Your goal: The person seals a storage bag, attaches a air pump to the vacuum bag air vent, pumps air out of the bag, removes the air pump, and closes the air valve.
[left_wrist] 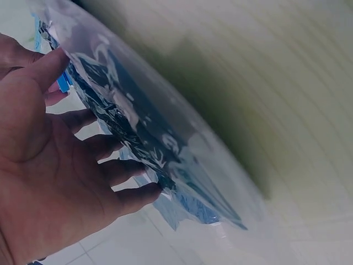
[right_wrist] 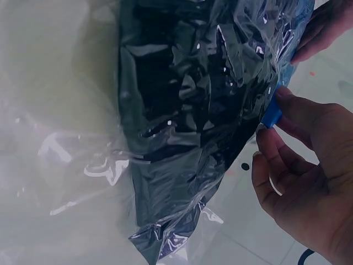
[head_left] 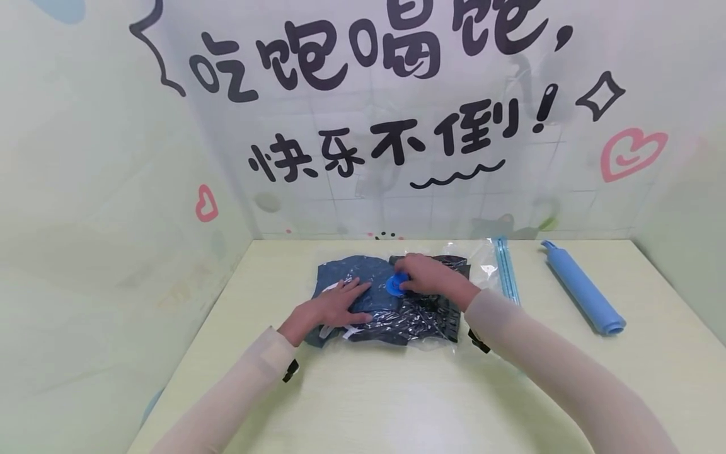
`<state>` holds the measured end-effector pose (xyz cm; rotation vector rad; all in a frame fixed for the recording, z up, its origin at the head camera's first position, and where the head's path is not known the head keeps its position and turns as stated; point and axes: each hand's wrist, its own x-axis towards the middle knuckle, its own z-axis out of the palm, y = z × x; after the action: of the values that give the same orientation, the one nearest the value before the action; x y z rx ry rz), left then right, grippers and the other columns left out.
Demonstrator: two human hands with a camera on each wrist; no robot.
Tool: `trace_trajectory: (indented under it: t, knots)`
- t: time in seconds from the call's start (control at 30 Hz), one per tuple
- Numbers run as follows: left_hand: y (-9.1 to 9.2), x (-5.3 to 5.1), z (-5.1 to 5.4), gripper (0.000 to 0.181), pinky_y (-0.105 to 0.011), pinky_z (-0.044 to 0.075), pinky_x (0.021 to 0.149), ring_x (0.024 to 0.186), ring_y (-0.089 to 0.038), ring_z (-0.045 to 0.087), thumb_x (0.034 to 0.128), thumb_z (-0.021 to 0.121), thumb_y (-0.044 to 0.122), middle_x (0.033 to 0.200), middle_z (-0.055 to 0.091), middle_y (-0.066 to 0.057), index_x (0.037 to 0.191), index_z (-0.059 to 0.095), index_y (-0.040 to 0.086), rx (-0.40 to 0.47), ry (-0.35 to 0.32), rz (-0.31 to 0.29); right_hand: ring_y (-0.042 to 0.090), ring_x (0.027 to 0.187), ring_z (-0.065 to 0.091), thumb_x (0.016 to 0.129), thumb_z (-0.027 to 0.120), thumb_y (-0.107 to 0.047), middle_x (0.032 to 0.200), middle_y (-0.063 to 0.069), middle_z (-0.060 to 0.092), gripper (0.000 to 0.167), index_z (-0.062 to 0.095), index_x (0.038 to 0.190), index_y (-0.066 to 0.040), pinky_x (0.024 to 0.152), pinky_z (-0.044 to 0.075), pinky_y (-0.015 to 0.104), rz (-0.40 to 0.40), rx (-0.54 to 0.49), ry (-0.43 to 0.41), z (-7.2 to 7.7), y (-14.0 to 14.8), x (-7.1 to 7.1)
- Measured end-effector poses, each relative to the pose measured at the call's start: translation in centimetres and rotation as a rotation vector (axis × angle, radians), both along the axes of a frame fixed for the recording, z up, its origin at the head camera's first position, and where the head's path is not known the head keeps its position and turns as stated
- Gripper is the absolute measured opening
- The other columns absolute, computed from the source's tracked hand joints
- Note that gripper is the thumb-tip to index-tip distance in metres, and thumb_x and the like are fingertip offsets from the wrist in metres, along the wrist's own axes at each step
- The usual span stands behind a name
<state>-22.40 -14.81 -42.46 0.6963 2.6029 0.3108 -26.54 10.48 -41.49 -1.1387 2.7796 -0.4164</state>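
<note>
A clear vacuum storage bag (head_left: 482,261) with folded dark clothes (head_left: 368,271) inside lies flat on the table. On its upper face sits a round blue valve cap (head_left: 395,285). My right hand (head_left: 428,275) pinches this cap between thumb and fingers, as the right wrist view also shows at the blue valve cap (right_wrist: 272,113). To the left, my left hand (head_left: 337,304) rests on the bag with its fingers spread. In the left wrist view the fingertips of the left hand (left_wrist: 66,149) touch the plastic.
A blue hand pump (head_left: 584,287) lies on the right side of the pale table (head_left: 397,403). The bag's blue zip strip (head_left: 507,271) runs along its right end. Behind the table stands a wall with black lettering (head_left: 391,142).
</note>
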Motion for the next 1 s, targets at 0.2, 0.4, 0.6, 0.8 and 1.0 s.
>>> trace_trajectory:
  t: [0.2, 0.4, 0.6, 0.8, 1.0]
  knots:
    - [0.5, 0.0, 0.0, 0.078, -0.062, 0.018, 0.115, 0.148, -0.05, 0.008, 0.1039, 0.055, 0.049, 0.166, 0.012, -0.021, 0.164, 0.021, 0.013, -0.044, 0.011, -0.007, 0.021, 0.09, 0.059, 0.096, 0.073, -0.015, 0.103, 0.01, 0.065, 0.028, 0.069, 0.12, 0.001, 0.08, 0.051, 0.038, -0.041, 0.05, 0.001, -0.1, -0.5, 0.1]
    - [0.8, -0.1, -0.1, 0.077, -0.063, 0.018, 0.114, 0.148, -0.05, 0.008, 0.1044, 0.053, 0.049, 0.166, 0.011, -0.021, 0.164, 0.02, 0.013, -0.066, 0.018, 0.0, 0.021, 0.09, 0.059, 0.097, 0.073, -0.016, 0.103, 0.01, 0.065, 0.03, 0.069, 0.121, 0.001, 0.08, 0.051, 0.037, -0.06, 0.066, 0.012, -0.4, -0.9, 0.1]
    - [0.8, -0.1, 0.0, 0.077, -0.064, 0.017, 0.114, 0.148, -0.05, 0.008, 0.1049, 0.052, 0.049, 0.166, 0.011, -0.021, 0.164, 0.02, 0.013, -0.069, 0.018, -0.002, 0.022, 0.092, 0.059, 0.098, 0.072, -0.02, 0.107, 0.011, 0.063, 0.034, 0.068, 0.125, 0.0, 0.081, 0.052, 0.038, -0.118, 0.082, 0.013, -0.5, -1.2, 0.4]
    - [0.8, 0.0, -0.1, 0.078, -0.064, 0.017, 0.114, 0.148, -0.049, 0.008, 0.1045, 0.052, 0.051, 0.167, 0.01, -0.02, 0.165, 0.019, 0.014, -0.076, 0.023, 0.003, 0.022, 0.09, 0.06, 0.097, 0.072, -0.028, 0.105, 0.01, 0.06, 0.039, 0.066, 0.125, -0.001, 0.078, 0.053, 0.038, -0.181, 0.099, 0.036, -0.9, -1.6, 0.6]
    - [0.8, 0.0, -0.3, 0.078, -0.063, 0.017, 0.115, 0.149, -0.049, 0.007, 0.1042, 0.052, 0.051, 0.167, 0.01, -0.02, 0.165, 0.018, 0.015, -0.076, 0.028, 0.0, 0.022, 0.086, 0.061, 0.096, 0.072, -0.039, 0.097, 0.006, 0.061, 0.039, 0.067, 0.113, -0.004, 0.075, 0.054, 0.039, -0.222, 0.117, 0.097, -1.5, -1.7, 0.5]
